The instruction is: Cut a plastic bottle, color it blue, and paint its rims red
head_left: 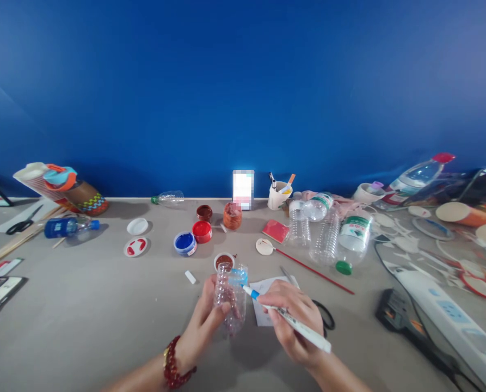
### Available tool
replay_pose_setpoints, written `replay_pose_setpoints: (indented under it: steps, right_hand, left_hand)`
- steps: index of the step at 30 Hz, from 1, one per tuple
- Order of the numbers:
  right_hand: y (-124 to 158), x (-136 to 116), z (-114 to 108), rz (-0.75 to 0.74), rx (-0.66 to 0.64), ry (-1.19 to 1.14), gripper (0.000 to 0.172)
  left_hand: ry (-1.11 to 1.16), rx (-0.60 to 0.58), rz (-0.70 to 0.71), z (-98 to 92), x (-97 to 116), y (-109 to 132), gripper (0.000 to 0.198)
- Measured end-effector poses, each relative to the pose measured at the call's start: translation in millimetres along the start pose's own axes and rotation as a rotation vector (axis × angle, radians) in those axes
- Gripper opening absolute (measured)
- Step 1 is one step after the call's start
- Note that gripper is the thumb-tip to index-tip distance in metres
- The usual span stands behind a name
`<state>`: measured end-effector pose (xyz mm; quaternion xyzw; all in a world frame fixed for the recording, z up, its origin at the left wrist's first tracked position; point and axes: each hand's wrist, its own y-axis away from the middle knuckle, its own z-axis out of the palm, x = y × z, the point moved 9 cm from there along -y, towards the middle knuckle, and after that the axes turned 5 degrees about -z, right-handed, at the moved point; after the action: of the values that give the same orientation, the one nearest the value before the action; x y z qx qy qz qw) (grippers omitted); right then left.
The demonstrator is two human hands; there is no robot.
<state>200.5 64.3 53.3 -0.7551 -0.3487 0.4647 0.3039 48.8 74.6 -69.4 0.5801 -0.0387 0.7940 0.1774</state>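
Note:
My left hand (204, 326) is wrapped round a clear plastic bottle piece (230, 296), holding it upright near the table's front middle. My right hand (294, 321) grips a white marker with a blue tip (285, 318); the tip touches the bottle's upper right side, where a blue mark shows. A red bead bracelet sits on my left wrist. Behind the bottle stands a small open pot of brown paint (224, 261). A white sheet of paper (267, 296) lies partly under my right hand.
Open paint pots in blue (184, 243), red (202, 231) and dark brown (204, 212) stand mid-table. Several empty clear bottles (328, 228) lie at right, with a red-handled brush (312, 268), scissors (326, 316), a white power strip (442, 310) and paper scraps. A blue bottle (69, 227) and stacked cups lie at left.

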Motion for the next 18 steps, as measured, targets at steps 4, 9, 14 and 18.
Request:
replay_pose_setpoints:
  steps: [4,9,14,18]
  right_hand:
    - [0.0,0.4,-0.8,0.007,0.002,-0.021,0.027]
    - [-0.2,0.5,-0.3,0.010,-0.003,-0.005,0.026]
    - [1.2,1.6,-1.9,0.014,0.000,-0.022,0.025]
    - [2.6,4.8,-1.1,0.045,-0.002,-0.002,0.024]
  left_hand:
    - [0.038,-0.001,-0.018,0.3,-4.5,-0.6,0.038]
    - [0.042,-0.006,-0.009,1.1,-3.9,-0.4,0.037]
    - [0.059,-0.006,-0.021,0.8,-5.1,-0.3,0.039]
    - [0.073,0.006,-0.053,1.6,-5.6,-0.9,0.039]
